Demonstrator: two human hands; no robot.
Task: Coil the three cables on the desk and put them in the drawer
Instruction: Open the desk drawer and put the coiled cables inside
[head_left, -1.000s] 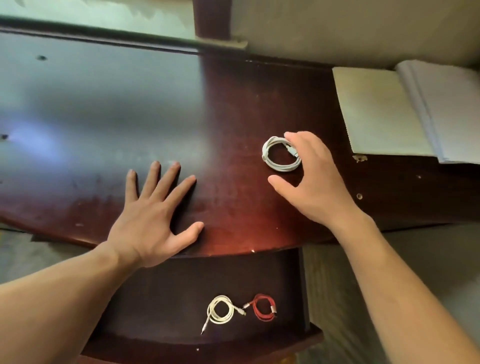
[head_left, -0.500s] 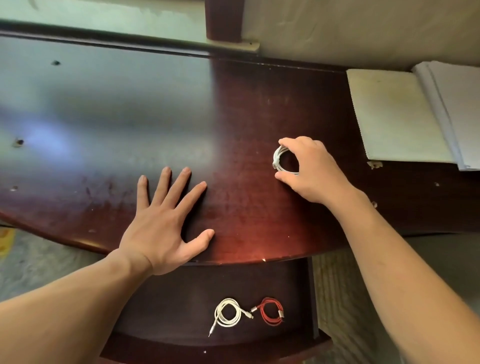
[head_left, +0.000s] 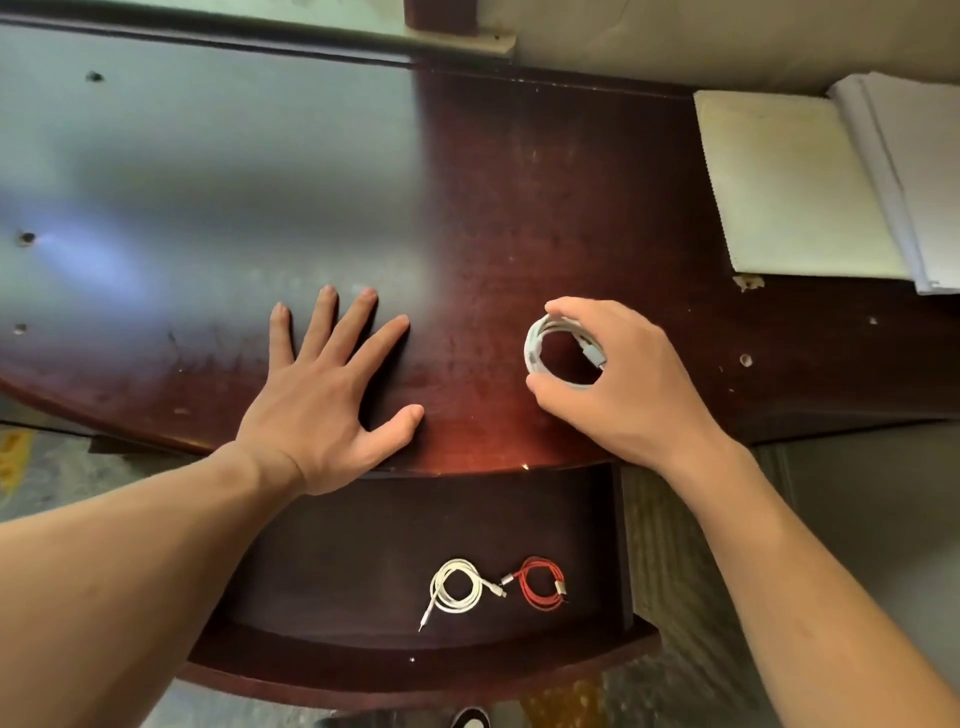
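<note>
A coiled white cable (head_left: 540, 347) is pinched between the thumb and fingers of my right hand (head_left: 623, 384), tilted up just above the dark wooden desk (head_left: 519, 208). My left hand (head_left: 322, 395) lies flat on the desk near its front edge, fingers spread, holding nothing. Below the desk edge the drawer (head_left: 363, 545) stands pulled out. Inside it lie a coiled cream-white cable (head_left: 457, 587) and, touching its plug end, a coiled red cable (head_left: 543, 582).
An open notebook (head_left: 795, 187) lies at the desk's back right, with a stack of white paper (head_left: 914, 171) beside it. The drawer's curved front (head_left: 415, 670) sticks out toward me. A wall runs along the desk's far edge.
My right hand closed on the white coil, lifted it on edge and drew it nearer the desk's front. My left hand stayed flat on the desk.
</note>
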